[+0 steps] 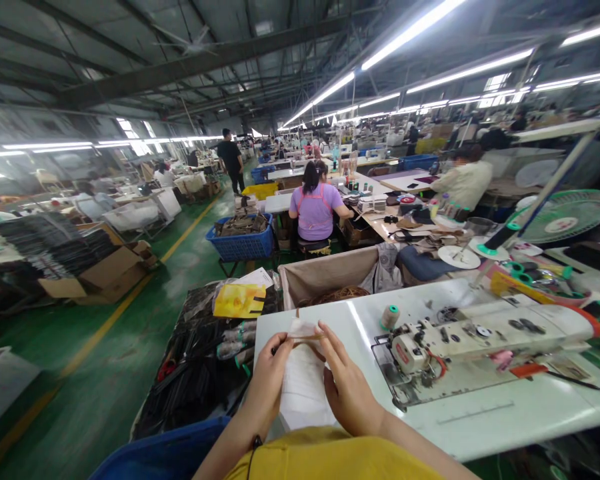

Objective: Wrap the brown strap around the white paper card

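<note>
White sheet [304, 390], one, pinched in left-hand grip [270, 365] and right-hand grip [349, 385], one sewing machine [473, 337], one beige spool [390, 318]

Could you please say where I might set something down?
Bare white tabletop shows between the right hand and the sewing machine, and along the machine's near side. Left of the tabletop is crowded with black pieces and a yellow packet.
</note>
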### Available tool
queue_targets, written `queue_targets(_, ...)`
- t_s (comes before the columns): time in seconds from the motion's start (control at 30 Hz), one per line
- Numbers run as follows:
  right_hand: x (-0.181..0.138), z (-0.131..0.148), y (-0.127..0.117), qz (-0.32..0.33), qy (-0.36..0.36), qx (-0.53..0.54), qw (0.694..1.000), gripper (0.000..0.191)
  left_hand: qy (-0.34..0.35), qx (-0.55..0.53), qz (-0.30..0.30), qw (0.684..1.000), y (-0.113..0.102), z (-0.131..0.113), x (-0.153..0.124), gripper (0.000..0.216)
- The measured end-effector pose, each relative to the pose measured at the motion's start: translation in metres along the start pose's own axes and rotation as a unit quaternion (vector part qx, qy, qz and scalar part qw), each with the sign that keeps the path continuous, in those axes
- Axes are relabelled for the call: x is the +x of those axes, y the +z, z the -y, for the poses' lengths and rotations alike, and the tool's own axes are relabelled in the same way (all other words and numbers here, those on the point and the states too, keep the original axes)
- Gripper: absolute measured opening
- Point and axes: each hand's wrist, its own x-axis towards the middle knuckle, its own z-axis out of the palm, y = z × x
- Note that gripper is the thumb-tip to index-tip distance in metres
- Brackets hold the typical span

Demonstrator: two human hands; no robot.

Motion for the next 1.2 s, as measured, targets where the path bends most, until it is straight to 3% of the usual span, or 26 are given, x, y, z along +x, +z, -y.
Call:
queue_targets(0.13,-0.001,-0.005,0.001,-0.019,-0.047,0.01,0.999,0.098,-0.011,-0.023,-0.03,0.999,0.004,-0.002,-0.004,0.049)
queue_targets(0.37,0.002,0.011,-0.017,-0.038,-0.081,0.022,0.996,0.051,-0.025,-0.073,-0.054,0.996,0.006,-0.004,-0.008,0.045)
queue_targets(0.6,0.0,0.008,-0.028,-0.03,-0.033,0.004,0.999,0.02,-0.032,-0.064,-0.055,0.996,0.002,-0.012,-0.012,0.055)
queue_targets(0.7,-0.002,0.003,-0.026,-0.025,0.012,0.043,0.999,0.018,-0.044,-0.12,-0.03,0.991,-0.001,-0.008,-0.01,0.056)
queue_targets(0.87,-0.006,0.0,-0.031,-0.024,0.071,0.094,0.993,0.041,-0.016,-0.143,0.0,0.99,-0.008,-0.004,-0.008,0.048)
queue_targets(1.1,-0.01,-0.01,-0.052,0.122,0.067,0.076,0.987,0.031,0.003,-0.118,-0.023,0.993,-0.016,-0.01,-0.003,0.043)
queue_targets(1.2,-0.013,-0.015,-0.057,0.144,0.091,0.052,0.984,0.033,0.012,-0.113,-0.031,0.993,-0.022,-0.006,0.003,0.041)
